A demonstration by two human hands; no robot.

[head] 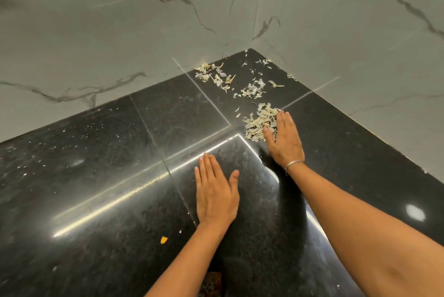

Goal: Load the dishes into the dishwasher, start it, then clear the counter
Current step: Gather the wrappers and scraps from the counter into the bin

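Note:
Pale dry peel scraps lie on the black granite counter [96, 188] in its far corner. One dense heap of scraps [258, 122] sits right against my right hand [284, 139], which lies flat with straight fingers, its thumb side touching the heap. More loose scraps [216, 75] are scattered farther back toward the corner. My left hand [215, 192] rests flat on the counter, fingers straight, nearer to me and apart from the scraps. A thin metal bangle circles my right wrist. No dishes or dishwasher are in view.
Grey marble-look walls [120, 32] meet at the corner behind the scraps. A small orange bit [164, 239] and white specks lie on the counter at left. The counter's front edge is near the bottom of the view.

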